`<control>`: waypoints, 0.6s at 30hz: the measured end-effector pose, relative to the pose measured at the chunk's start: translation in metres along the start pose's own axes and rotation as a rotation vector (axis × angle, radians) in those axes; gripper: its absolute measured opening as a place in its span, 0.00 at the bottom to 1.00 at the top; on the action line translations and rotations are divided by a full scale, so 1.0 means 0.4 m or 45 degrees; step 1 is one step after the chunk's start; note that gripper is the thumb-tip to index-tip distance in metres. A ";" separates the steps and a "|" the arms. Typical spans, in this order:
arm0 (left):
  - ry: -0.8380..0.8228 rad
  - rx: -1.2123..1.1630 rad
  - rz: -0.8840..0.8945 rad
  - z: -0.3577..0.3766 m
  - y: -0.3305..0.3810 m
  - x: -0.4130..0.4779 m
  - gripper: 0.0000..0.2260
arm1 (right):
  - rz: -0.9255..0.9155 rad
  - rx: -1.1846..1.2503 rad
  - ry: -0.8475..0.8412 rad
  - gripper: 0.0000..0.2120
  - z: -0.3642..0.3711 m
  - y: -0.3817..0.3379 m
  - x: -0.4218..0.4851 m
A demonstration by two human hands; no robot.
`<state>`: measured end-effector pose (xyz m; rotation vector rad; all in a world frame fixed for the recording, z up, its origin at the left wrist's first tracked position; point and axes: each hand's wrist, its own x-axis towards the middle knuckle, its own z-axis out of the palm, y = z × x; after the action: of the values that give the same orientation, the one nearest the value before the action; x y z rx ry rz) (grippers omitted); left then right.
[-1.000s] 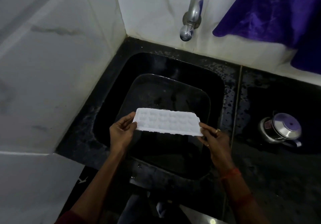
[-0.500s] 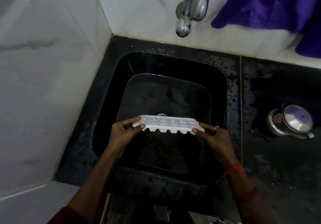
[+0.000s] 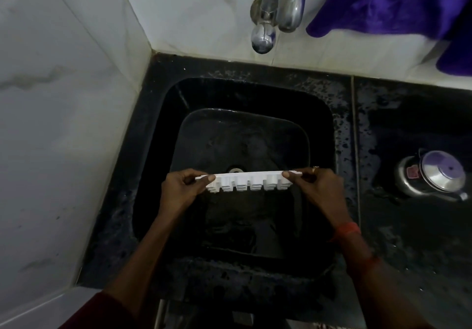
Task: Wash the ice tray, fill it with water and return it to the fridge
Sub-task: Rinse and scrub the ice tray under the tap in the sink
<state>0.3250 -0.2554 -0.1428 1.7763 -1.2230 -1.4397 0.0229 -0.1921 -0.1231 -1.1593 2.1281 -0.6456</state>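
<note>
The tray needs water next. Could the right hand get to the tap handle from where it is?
Probably yes: nothing stands between the right hand and the tap, but it grips the ice tray, so it must let go first.

We see the ice tray (image 3: 249, 181) almost edge-on, so its cells' open tops are turned from us and we cannot tell whether they hold anything. Its two ends are covered by the left hand (image 3: 178, 190) and the right hand (image 3: 318, 189), whose fingers behind the tray are hidden. The tray also hides part of the drain (image 3: 236, 169) in the sink (image 3: 255, 93). The tap (image 3: 277, 9) is cut off by the top edge, as is the purple cloth (image 3: 398, 4), which also runs off the right edge. The label on the steel pot (image 3: 431, 175) is too small for us to read. Both forearms leave the bottom edge.
</note>
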 end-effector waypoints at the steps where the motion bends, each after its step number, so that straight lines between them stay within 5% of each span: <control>1: 0.016 -0.003 -0.010 0.002 0.006 0.003 0.04 | -0.019 -0.013 0.019 0.18 -0.001 -0.005 0.006; 18: 0.244 -0.125 0.015 -0.011 0.063 0.010 0.13 | -0.110 0.010 0.128 0.22 -0.007 -0.064 0.029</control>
<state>0.3214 -0.2705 -0.1223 1.7906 -1.0450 -1.2673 0.0303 -0.2143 -0.1075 -1.2437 2.1660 -0.7657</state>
